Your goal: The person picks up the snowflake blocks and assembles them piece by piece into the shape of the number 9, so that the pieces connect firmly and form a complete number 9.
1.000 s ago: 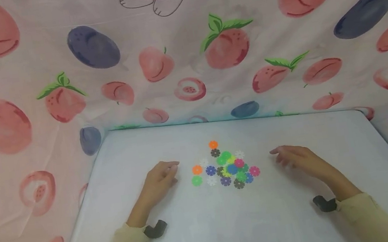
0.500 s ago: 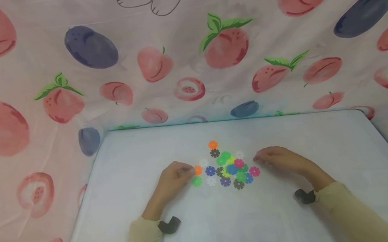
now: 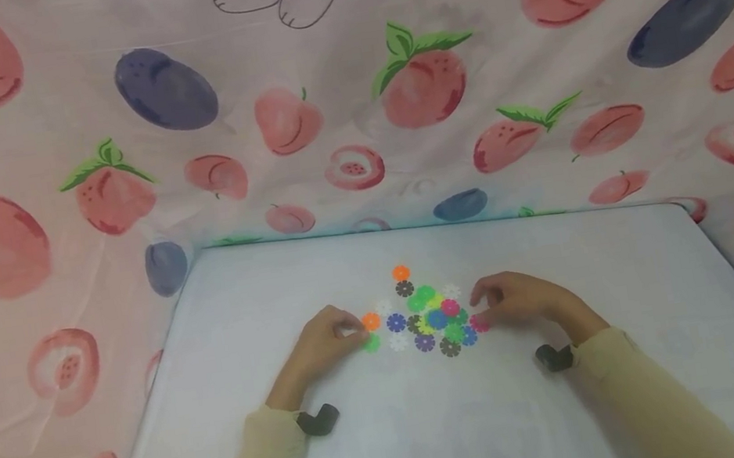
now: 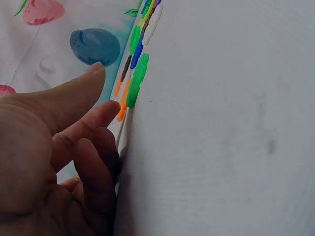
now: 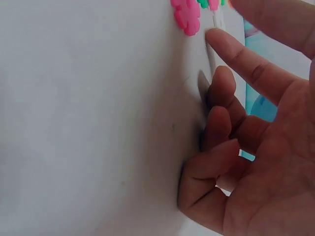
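Notched plastic flower discs in many colours lie in a loose pile around a blue disc point(image 3: 437, 319) in the head view. At the pile's left side, my left hand point(image 3: 327, 344) has thumb and index finger parted, fingertips right at an orange disc point(image 3: 371, 321) and a light green disc point(image 3: 372, 344). That green disc point(image 4: 138, 81) lies just past the fingertips in the left wrist view. My right hand point(image 3: 523, 297) is on the other side, thumb overlapping a pink disc point(image 3: 477, 322). Its index finger and thumb stand apart around no disc in the right wrist view.
The discs lie on a white table point(image 3: 413, 444). Behind and left of it hangs a fruit-print cloth point(image 3: 283, 51). An orange disc point(image 3: 401, 273) and a dark grey disc point(image 3: 404, 288) lie at the pile's far side. A black wrist piece point(image 3: 319, 420) sits by the left cuff.
Both hands have moved inward to the pile, the left one rightward and the right one leftward. Thumb and index finger of each have spread since half a second ago. The discs stay put.
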`<move>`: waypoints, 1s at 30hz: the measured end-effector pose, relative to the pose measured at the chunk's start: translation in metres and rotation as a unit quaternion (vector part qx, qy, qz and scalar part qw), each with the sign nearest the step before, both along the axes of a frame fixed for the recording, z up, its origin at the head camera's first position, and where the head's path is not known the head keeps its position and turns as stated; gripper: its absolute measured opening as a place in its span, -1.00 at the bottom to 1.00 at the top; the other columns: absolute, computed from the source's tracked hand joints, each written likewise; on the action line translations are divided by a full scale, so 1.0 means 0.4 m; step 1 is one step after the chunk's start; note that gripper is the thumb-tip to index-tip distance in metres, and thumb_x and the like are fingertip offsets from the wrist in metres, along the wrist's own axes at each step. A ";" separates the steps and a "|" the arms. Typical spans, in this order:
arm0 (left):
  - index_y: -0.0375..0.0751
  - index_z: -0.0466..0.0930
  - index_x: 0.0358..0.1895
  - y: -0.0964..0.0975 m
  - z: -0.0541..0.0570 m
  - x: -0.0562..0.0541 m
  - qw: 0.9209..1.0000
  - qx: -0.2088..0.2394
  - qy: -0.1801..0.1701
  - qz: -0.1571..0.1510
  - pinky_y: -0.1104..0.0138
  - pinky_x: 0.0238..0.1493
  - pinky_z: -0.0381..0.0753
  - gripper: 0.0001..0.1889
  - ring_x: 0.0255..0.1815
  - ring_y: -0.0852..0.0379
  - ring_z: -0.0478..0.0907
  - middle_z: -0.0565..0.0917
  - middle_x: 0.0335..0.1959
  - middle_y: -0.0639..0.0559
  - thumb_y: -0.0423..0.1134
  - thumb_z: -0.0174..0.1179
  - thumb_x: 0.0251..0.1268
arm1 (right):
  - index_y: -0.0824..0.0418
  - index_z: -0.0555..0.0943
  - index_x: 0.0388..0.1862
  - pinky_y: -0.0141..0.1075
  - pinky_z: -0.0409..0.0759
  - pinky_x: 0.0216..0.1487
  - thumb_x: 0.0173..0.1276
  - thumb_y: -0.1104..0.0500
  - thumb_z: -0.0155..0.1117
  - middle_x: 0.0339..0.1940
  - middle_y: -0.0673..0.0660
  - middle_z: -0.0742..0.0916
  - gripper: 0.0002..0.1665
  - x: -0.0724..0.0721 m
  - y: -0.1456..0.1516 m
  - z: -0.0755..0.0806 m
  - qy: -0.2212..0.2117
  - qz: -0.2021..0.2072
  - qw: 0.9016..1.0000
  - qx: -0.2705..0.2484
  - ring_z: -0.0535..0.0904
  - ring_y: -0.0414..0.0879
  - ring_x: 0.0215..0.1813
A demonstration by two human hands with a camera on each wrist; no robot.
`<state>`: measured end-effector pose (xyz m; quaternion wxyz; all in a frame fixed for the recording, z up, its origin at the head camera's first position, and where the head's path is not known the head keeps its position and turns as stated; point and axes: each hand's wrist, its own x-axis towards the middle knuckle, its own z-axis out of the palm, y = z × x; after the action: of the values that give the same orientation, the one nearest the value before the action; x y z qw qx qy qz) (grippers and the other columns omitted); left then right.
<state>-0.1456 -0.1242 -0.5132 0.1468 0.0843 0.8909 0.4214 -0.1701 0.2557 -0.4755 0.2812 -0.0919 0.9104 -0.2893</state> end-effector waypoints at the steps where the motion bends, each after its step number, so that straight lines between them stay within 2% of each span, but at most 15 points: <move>1: 0.11 0.74 -0.16 0.000 0.001 -0.002 1.000 0.000 -0.001 0.002 0.24 -0.09 0.55 -0.81 -0.20 0.16 0.52 0.65 -0.16 0.18 0.00 0.44 0.22 | -0.06 0.68 -0.01 -0.20 0.54 -0.13 0.24 -0.09 0.52 -0.24 0.07 0.62 -0.63 -0.002 -0.002 0.001 -0.001 0.001 1.000 0.002 0.49 -0.02 -0.09; 9: 0.09 0.75 -0.29 0.016 -0.017 -0.006 1.000 -0.023 0.012 0.012 0.28 -0.18 0.50 -0.76 -0.27 0.14 0.46 0.58 -0.21 0.12 -0.04 0.59 -0.02 | -0.01 0.71 -0.16 -0.21 0.48 -0.20 0.20 0.06 0.55 -0.36 0.08 0.59 -0.75 -0.005 -0.014 0.004 0.018 0.015 1.000 0.012 0.47 -0.03 -0.18; 12: 0.06 0.75 -0.31 0.024 -0.017 -0.003 0.999 -0.041 0.021 0.013 0.25 -0.12 0.52 -0.74 -0.24 0.14 0.46 0.57 -0.21 0.11 -0.06 0.62 -0.06 | -0.02 0.71 -0.21 -0.22 0.47 -0.21 0.19 0.11 0.56 -0.37 0.07 0.58 -0.79 -0.002 -0.019 0.004 0.023 0.011 1.000 0.017 0.47 -0.04 -0.19; 17: 0.03 0.75 -0.31 0.034 -0.002 0.003 0.998 -0.056 0.028 0.019 0.16 0.08 0.56 -0.74 -0.13 0.10 0.51 0.57 -0.18 0.11 -0.08 0.62 -0.07 | -0.01 0.71 -0.28 -0.22 0.47 -0.24 0.14 0.16 0.58 -0.36 0.07 0.58 -0.79 0.001 -0.030 0.000 0.035 0.000 0.999 0.027 0.47 -0.03 -0.21; 19: 0.01 0.74 -0.31 0.036 0.003 0.005 0.997 -0.061 0.031 0.019 0.13 0.09 0.57 -0.73 -0.12 0.10 0.51 0.57 -0.18 0.10 -0.08 0.62 -0.06 | 0.01 0.71 -0.29 -0.22 0.48 -0.23 0.12 0.17 0.59 -0.36 0.07 0.59 -0.78 0.002 -0.033 -0.002 0.039 -0.006 0.999 0.034 0.47 -0.03 -0.21; 25: -0.03 0.68 -0.35 0.039 0.015 0.011 0.996 -0.078 0.031 0.015 0.17 -0.01 0.56 -0.72 -0.19 0.11 0.48 0.56 -0.19 0.08 -0.07 0.60 -0.04 | 0.06 0.72 -0.33 -0.17 0.51 -0.12 0.04 0.13 0.65 -0.30 0.08 0.62 -0.75 0.009 -0.038 -0.006 0.031 -0.029 0.998 0.048 0.48 -0.02 -0.16; 30: -0.03 0.62 -0.31 0.040 0.012 0.019 0.998 -0.063 0.028 0.014 0.24 -0.16 0.51 -0.70 -0.28 0.12 0.46 0.59 -0.25 0.10 -0.08 0.57 0.00 | 0.08 0.72 -0.35 -0.18 0.54 -0.13 0.04 0.13 0.66 -0.31 0.08 0.63 -0.75 0.019 -0.039 -0.002 0.027 -0.044 0.997 0.050 0.50 -0.02 -0.18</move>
<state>-0.1379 -0.1081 -0.5086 0.1211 0.0744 0.9205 0.3641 -0.1625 0.2400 -0.4764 0.2482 -0.0454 0.9340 -0.2529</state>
